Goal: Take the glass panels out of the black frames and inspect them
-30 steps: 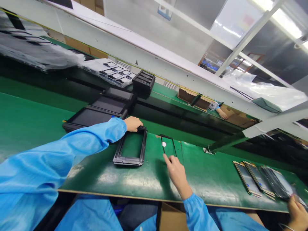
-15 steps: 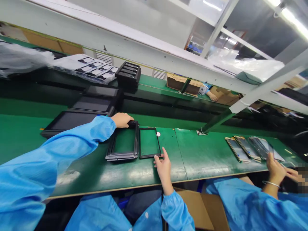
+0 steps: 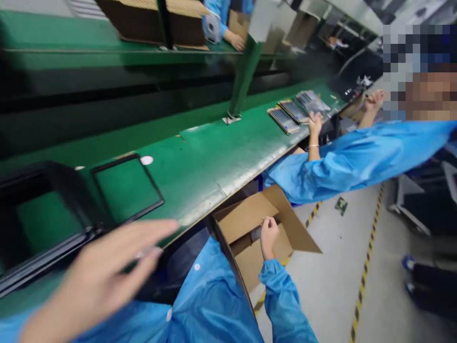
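My left hand (image 3: 103,271) is large and blurred in the lower left, its fingers stretched out. It hovers near the front edge of the bench, beside a stack of black rectangular frames (image 3: 66,190). A single thin black frame (image 3: 151,180) lies flat on the green bench top, just beyond the fingertips. Lower in the view, my right hand (image 3: 269,237) is held over an open cardboard box (image 3: 246,216) with its fingers curled together. Whatever is between those fingers, if anything, is too small to make out.
A co-worker's hand (image 3: 314,124) is at the bench on the right, near stacked flat panels (image 3: 283,120). A green post (image 3: 244,81) rises from the bench. Another person's hand (image 3: 235,41) shows behind a brown carton (image 3: 146,26). Yellow-black tape (image 3: 367,262) marks the floor.
The view has swung right and down. My right hand has left the single frame's corner and moved over the cardboard box. My left hand has come off the frame stack toward the bench edge.
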A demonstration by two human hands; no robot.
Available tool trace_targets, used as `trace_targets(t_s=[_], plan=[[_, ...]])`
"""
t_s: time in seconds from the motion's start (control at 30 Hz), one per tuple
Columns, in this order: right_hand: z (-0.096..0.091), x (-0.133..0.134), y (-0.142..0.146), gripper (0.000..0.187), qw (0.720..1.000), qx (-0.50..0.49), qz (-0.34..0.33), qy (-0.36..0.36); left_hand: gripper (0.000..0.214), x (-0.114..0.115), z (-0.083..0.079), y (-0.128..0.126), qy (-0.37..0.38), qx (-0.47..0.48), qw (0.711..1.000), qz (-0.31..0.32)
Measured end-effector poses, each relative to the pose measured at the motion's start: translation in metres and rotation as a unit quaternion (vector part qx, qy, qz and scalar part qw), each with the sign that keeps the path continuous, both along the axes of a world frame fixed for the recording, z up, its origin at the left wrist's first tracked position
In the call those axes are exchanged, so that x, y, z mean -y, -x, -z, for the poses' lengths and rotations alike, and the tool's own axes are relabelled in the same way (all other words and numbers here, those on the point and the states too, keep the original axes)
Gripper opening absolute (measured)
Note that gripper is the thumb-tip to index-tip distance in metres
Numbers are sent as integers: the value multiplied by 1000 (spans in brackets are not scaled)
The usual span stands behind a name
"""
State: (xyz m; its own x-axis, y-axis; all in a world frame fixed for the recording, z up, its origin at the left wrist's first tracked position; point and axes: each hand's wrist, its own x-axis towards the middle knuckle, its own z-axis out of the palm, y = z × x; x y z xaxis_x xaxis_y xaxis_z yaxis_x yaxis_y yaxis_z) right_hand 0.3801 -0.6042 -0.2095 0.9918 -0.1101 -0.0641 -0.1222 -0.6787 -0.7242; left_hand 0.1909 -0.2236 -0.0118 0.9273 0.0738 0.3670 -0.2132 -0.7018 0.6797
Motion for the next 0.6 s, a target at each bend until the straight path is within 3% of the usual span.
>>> trace_targets(t_s=[0.07, 0.13, 0.17, 0.23, 0.33, 0.43, 0.5, 0.6], plan=[[33, 40, 1, 37, 999, -39, 35, 10, 49, 76, 40, -18, -30, -76, 985, 149], [67, 62, 6, 36, 996, -84, 31, 1, 45, 140, 95, -45, -61, -199, 948, 240], [84, 66, 10, 35, 994, -106, 20, -8, 46, 166, 126, -60, -89, -272, 926, 247], [117, 65, 15, 35, 989, -146, -4, -34, 44, 207, 184, -89, -117, -327, 906, 241], [159, 50, 17, 35, 980, -181, -20, -83, 41, 247, 251, -121, -159, -391, 875, 237], [188, 29, 16, 37, 973, -186, -2, -135, 43, 267, 287, -140, -208, -438, 848, 214], [200, 15, 17, 37, 969, -181, 12, -168, 45, 269, 298, -152, -237, -451, 840, 187], [213, 1, 15, 36, 963, -181, 27, -199, 44, 254, 306, -174, -260, -460, 835, 151]])
